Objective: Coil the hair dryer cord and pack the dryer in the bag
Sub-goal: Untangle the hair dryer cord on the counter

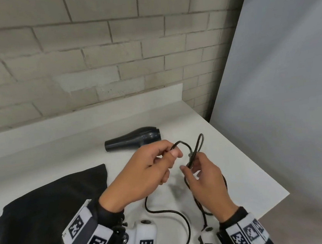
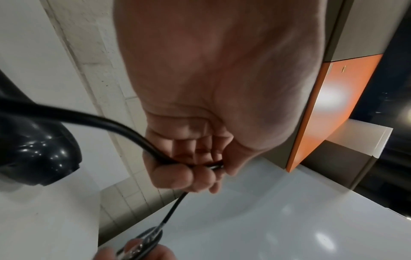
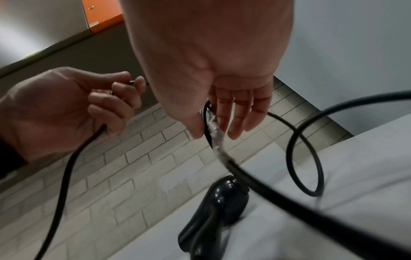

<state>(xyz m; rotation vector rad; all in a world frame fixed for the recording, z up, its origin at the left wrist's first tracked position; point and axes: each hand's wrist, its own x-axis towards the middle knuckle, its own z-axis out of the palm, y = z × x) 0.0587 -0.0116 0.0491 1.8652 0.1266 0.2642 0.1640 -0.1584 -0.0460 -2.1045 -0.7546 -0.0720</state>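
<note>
black cord (image 1: 185, 219) runs between both hands above the white surface (image 1: 237, 173). the left hand (image 1: 141, 173) is curled, pinching the cord between thumb and fingertips, the rest trailing down from its palm. the right hand (image 1: 205, 178) pinches a doubled loop of cord between thumb and forefinger, its other fingers (image 3: 240, 112) nearly straight and relaxed. the dark hair dryer (image 1: 133, 138) lies on its side on the surface just beyond the hands, untouched. the black bag (image 1: 40, 214) lies flat, left of the dryer and nearer the person.
</note>
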